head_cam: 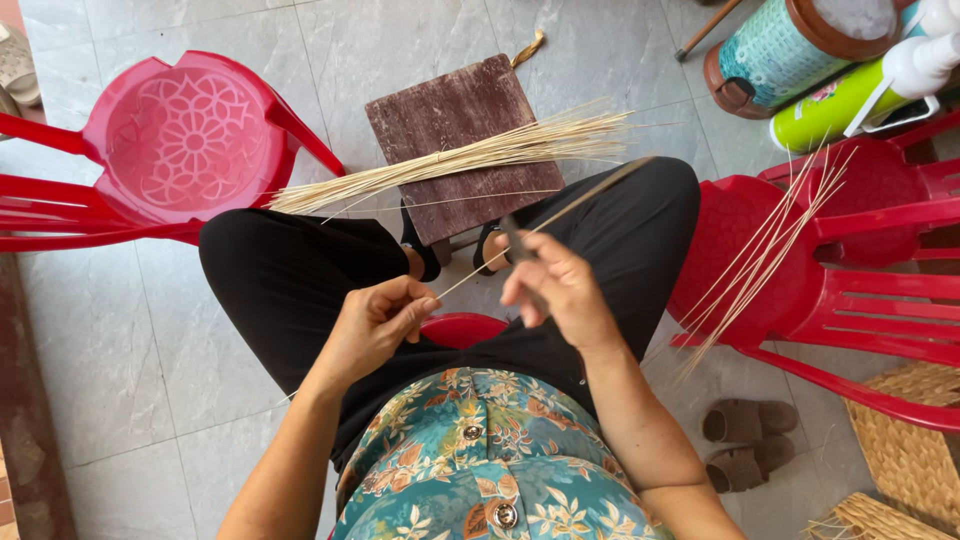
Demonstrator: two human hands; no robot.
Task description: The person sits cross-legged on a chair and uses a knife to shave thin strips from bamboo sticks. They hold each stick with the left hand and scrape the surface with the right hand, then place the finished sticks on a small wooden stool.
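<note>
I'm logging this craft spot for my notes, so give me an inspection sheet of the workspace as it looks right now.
Surface: grey tiled floor; dark brown wooden board as work stand.
Job's things: thin pale reed strip; small dark knife; bundle of pale reed strips on the board.
Clutter: loose reed strips on right red plastic chair; brown slippers; woven baskets.
Hands: left hand pinches the strip; right hand grips the knife.
Cables: nothing seen.
Surroundings: left red plastic chair; patterned flasks.
</note>
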